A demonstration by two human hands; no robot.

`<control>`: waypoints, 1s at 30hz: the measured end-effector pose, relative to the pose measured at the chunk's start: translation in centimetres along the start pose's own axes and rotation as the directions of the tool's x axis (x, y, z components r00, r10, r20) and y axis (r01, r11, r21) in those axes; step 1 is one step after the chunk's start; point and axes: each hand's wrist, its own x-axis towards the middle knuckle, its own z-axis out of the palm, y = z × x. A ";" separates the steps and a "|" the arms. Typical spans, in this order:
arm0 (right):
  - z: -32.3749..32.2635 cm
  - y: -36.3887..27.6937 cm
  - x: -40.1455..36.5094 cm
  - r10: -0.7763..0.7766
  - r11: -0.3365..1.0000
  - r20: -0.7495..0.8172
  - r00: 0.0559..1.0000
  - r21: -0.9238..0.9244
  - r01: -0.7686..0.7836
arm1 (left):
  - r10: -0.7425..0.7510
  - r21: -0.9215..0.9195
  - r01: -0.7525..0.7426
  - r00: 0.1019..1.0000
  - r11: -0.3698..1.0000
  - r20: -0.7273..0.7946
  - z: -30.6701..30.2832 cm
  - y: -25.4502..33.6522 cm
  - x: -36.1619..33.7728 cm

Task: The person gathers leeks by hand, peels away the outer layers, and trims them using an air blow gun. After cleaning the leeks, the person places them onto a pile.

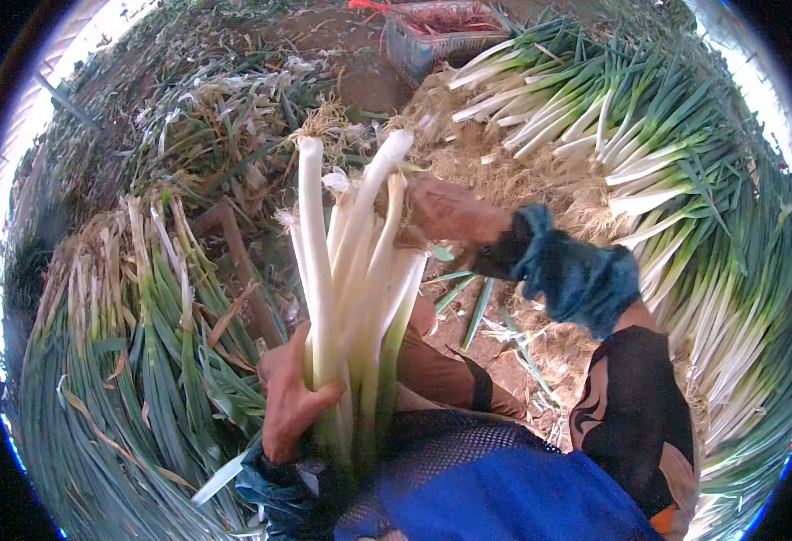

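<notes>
My left hand is wrapped round a bunch of long green onions, holding it upright against my body with the thumb across the front. The peeled white shafts point up, and some still carry stringy roots at the top. My right hand is at the right side of the bunch, close below the root ends. Its fingers are blurred and partly hidden behind the shafts, so their grip does not show. The lower green leaves of the bunch run down in front of my blue apron.
On the left lies a heap of unpeeled green onions, roots upward. Rows of cleaned onions curve along the right side. A plastic crate with reddish contents stands at the back. Peelings and leaf scraps cover the ground behind.
</notes>
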 end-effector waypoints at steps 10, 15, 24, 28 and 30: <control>5.4 3.5 4.0 0.059 0.998 -0.010 0.998 -0.008 -0.059 | -0.074 -0.113 0.076 0.997 0.991 0.019 0.0 0.7 0.3; 3.0 6.6 8.5 0.275 0.945 -0.046 0.960 -0.171 -0.278 | -0.078 -0.094 0.077 0.997 0.993 -0.004 -0.2 -0.2 0.0; 3.6 20.3 -4.0 0.506 0.814 -0.042 0.862 -0.308 -0.493 | -0.141 -0.158 0.144 0.990 0.977 0.026 -0.7 -0.3 -0.2; 9.7 7.3 -7.5 0.596 0.688 0.078 0.799 0.462 -0.559 | -0.202 -0.133 0.206 0.979 0.969 0.039 -0.9 -0.4 -0.3; 12.8 3.6 -7.1 0.617 0.565 0.068 0.784 0.656 -0.501 | -0.223 -0.119 0.228 0.973 0.966 0.055 -0.9 -0.3 -0.1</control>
